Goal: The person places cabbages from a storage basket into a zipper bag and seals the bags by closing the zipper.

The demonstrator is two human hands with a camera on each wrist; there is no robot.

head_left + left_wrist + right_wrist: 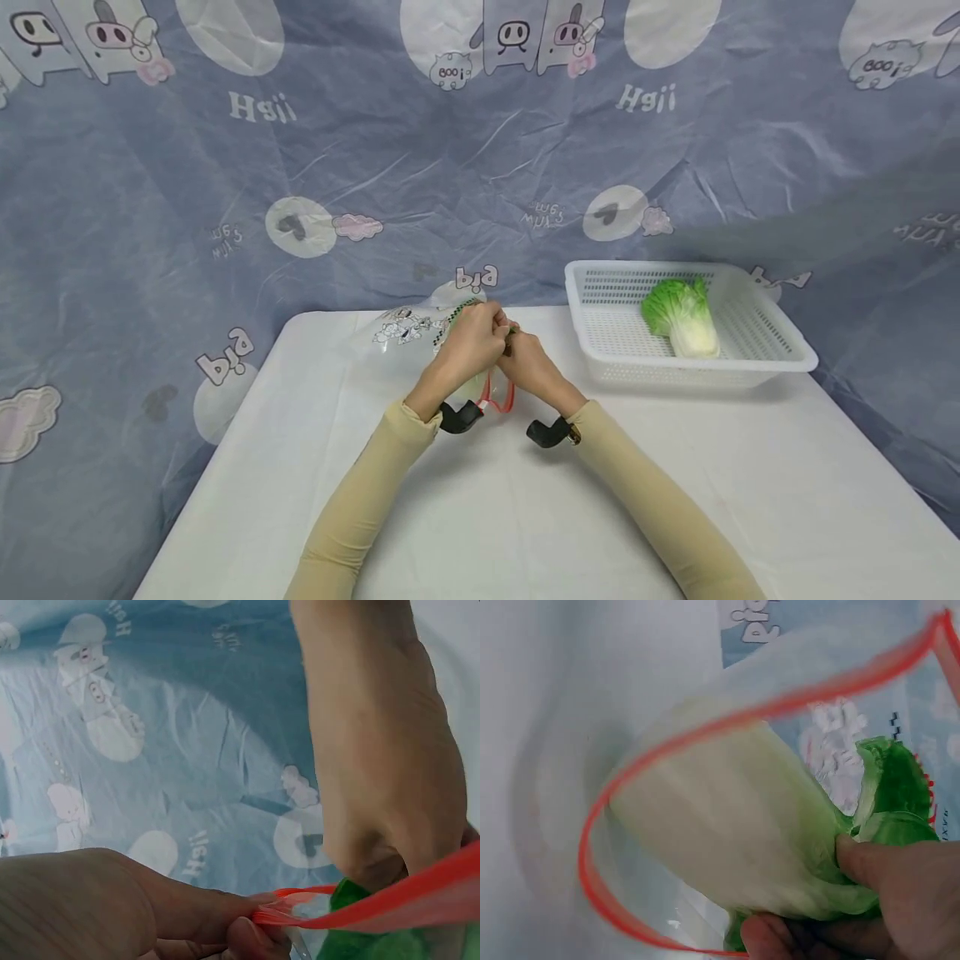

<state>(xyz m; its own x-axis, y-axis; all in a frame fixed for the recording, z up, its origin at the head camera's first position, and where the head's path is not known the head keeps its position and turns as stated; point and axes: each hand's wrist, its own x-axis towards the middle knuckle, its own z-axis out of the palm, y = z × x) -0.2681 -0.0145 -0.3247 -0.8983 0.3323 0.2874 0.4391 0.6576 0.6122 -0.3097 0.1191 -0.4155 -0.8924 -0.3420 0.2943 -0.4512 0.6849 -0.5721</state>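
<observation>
My left hand [471, 340] pinches the red-edged mouth of a clear plastic zip bag [397, 332] printed with white cartoon figures. In the left wrist view, thumb and fingers nip the red rim [390, 911] at one end. My right hand [529, 365] grips a small Chinese cabbage [712, 817] around its green leafy end, thumb on top and fingers below. The pale base points away from the fingers, and the red rim loops around the cabbage in the right wrist view. From the head camera, both hands stand close together and hide most of the cabbage.
To the right, a white perforated plastic basket [690, 372] stands on the white table [480, 517]. Another Chinese cabbage [684, 321] lies inside it. A blue-grey patterned cloth [420, 167] hangs behind the table's far edge.
</observation>
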